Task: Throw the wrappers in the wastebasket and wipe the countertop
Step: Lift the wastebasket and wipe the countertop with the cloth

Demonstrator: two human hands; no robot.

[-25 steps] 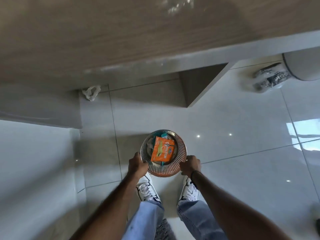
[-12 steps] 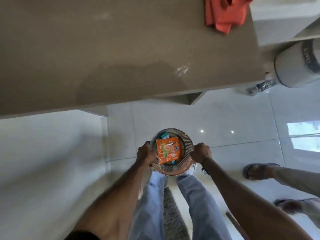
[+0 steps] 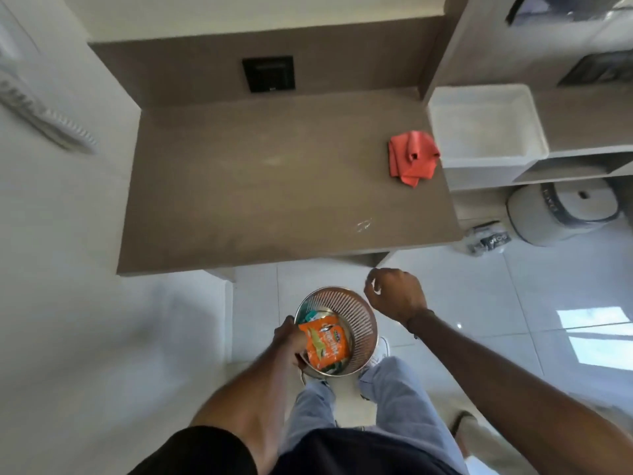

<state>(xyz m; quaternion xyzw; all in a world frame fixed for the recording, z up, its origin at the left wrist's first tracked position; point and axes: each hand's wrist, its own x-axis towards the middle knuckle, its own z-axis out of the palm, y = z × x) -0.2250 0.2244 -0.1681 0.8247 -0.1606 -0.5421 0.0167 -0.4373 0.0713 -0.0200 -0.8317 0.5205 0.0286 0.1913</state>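
Observation:
A round ribbed wastebasket (image 3: pixel 356 313) hangs over the white floor in front of my legs. An orange wrapper (image 3: pixel 325 341) lies inside it, on top of a teal one (image 3: pixel 312 315). My left hand (image 3: pixel 289 344) grips the basket's left rim. My right hand (image 3: pixel 397 296) hovers off the basket's right side, fingers loosely curled and holding nothing. The brown countertop (image 3: pixel 257 186) stretches ahead, with a whitish smear (image 3: pixel 363 225) near its front right edge. A crumpled orange-red cloth (image 3: pixel 412 157) rests at the countertop's right side.
A white rectangular tray (image 3: pixel 486 128) sits on a shelf right of the cloth. Below it stand a round white appliance (image 3: pixel 561 214) and a plastic-wrapped pack (image 3: pixel 486 238) on the floor. A black wall socket (image 3: pixel 269 73) is behind the counter. White wall runs along the left.
My right hand has let go of the basket's rim and risen to the right. The view has tilted up, bringing the whole countertop, cloth and tray into sight.

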